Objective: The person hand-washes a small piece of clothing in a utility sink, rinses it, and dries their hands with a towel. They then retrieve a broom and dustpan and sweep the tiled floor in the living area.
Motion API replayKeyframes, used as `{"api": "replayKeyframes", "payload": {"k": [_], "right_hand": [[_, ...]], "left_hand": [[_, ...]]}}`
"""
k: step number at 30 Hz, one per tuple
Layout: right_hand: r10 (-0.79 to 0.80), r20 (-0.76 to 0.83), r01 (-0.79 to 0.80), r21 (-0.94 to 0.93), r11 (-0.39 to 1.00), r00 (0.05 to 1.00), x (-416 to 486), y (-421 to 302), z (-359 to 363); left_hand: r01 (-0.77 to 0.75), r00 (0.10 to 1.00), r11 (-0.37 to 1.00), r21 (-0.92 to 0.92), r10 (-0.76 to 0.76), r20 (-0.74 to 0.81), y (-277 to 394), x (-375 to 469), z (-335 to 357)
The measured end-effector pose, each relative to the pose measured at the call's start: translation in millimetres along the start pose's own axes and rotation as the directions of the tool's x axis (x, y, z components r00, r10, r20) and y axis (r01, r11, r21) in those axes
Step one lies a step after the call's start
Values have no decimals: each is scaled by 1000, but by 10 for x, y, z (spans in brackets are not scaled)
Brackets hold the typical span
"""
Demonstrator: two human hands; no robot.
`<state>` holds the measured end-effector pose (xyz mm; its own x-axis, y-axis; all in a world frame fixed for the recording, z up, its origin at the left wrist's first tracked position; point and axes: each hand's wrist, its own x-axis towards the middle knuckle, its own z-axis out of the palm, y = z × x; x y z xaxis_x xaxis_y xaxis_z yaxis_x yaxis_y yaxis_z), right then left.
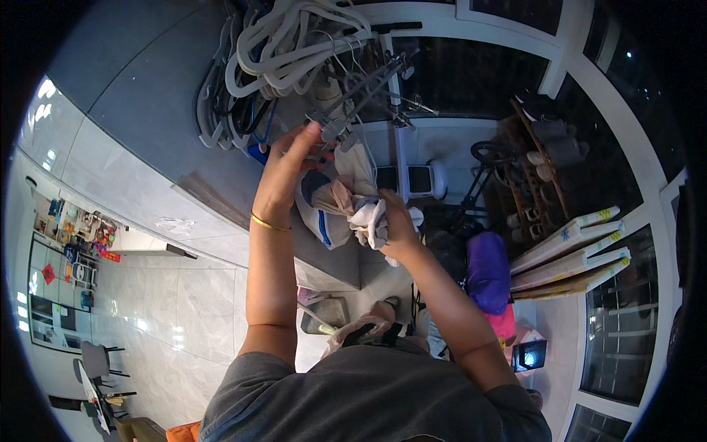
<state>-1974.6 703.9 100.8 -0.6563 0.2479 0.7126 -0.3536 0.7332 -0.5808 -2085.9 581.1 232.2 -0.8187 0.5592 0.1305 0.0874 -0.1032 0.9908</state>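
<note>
My left hand point(295, 157), with a gold bangle at its wrist, reaches up to a grey clip point(333, 129) at the near end of a folding clip hanger point(367, 88). Its thumb is beside the clip and its fingers lie partly behind; whether they pinch it is unclear. Lower down, my right hand point(399, 229) grips a bunch of small pale cloth items point(369, 221), seemingly socks. Beige cloth point(353, 166) hangs just under the clips. Between my hands is a whitish mesh bag point(326, 221) with a blue zip.
White plastic hangers point(276, 50) crowd the space above, with darker hangers point(221, 110) beside the grey wall. A wooden shoe rack point(544, 166), a purple bundle point(488, 271) and long white boxes point(574, 259) stand to the right. A dustpan point(326, 315) lies near my feet.
</note>
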Motion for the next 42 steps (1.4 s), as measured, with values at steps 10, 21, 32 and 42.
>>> {"api": "replayKeyframes", "payload": {"k": [10,21,32,42], "right_hand": [[263,225,-326,324,888,938,-45,116,37],[182,198,-238,306,922,963,11,188,82],[122,235,-158,139,978,964,67,219,24],[157,207,-177,81,981,966,-86,444,-30]], "left_hand": [[-361,911,890,277,401,-101,-540,169,-9],[-235,929,798,555,353,-114,-488,396,202],[-227,869,887,402,371,-327,-430,310,294],[-280,888,957,74,288,-359,-513,397,243]]}}
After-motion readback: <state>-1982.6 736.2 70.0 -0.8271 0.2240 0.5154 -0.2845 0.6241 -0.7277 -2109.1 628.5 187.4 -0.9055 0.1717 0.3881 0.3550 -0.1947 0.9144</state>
